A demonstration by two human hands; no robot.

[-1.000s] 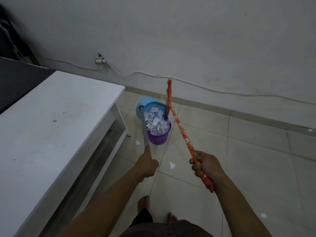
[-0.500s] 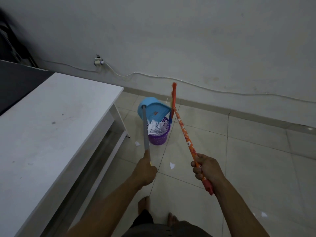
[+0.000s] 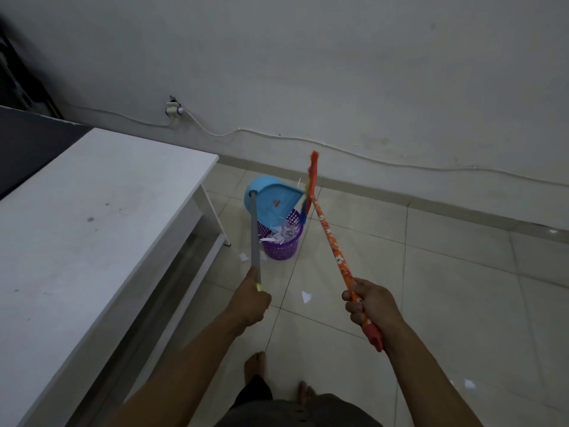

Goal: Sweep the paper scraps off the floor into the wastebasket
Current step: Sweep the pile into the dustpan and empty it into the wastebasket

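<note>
A purple mesh wastebasket (image 3: 282, 246) stands on the tiled floor, filled with white paper scraps (image 3: 284, 234). A blue dustpan (image 3: 271, 201) is tipped steeply over it, its mouth down in the basket. My left hand (image 3: 251, 298) grips the dustpan's grey handle (image 3: 254, 238). My right hand (image 3: 369, 302) holds the orange flowered broom stick (image 3: 331, 238), with the broom head (image 3: 311, 186) raised beside the dustpan. Loose scraps lie on the floor: one (image 3: 305, 296) between my hands, one (image 3: 244, 257) left of the basket, one (image 3: 469, 384) at lower right.
A white table (image 3: 92, 217) with a lower shelf fills the left side, close to the basket. A grey wall with a socket (image 3: 173, 110) and a trailing cable (image 3: 338, 149) runs behind. My bare feet (image 3: 255, 365) stand on the tiles below.
The dustpan has tipped from nearly level, with scraps heaped on it, to steeply tilted, and the scraps have slid into the basket. The broom head has shifted slightly right.
</note>
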